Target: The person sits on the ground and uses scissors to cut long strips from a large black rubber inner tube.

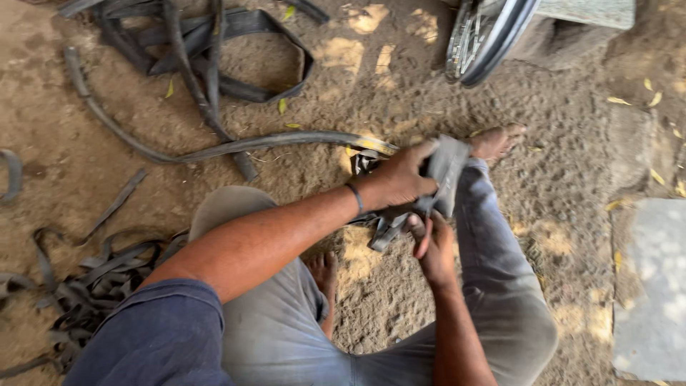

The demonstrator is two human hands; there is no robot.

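The left hand (400,179) grips the upper end of a folded piece of grey rubber inner tube (446,171), fingers closed over it. The right hand (432,246) pinches the tube's lower end from beneath. The tube lies between both hands, over the right knee, above the sandy ground (557,164).

The bearing surface is a sandy, brown dirt ground (564,179), rough and footprinted, dappled with patches of sunlight. A tangle of flat black rubber strips (207,50) lies on it at the top left, and one long black rubber tube (236,146) snakes across from there toward the middle. A heap of thin dark rubber offcuts (78,293) lies at the lower left. Small yellow leaves (618,101) are scattered about. A pale grey stone slab (654,286) sits at the right edge.
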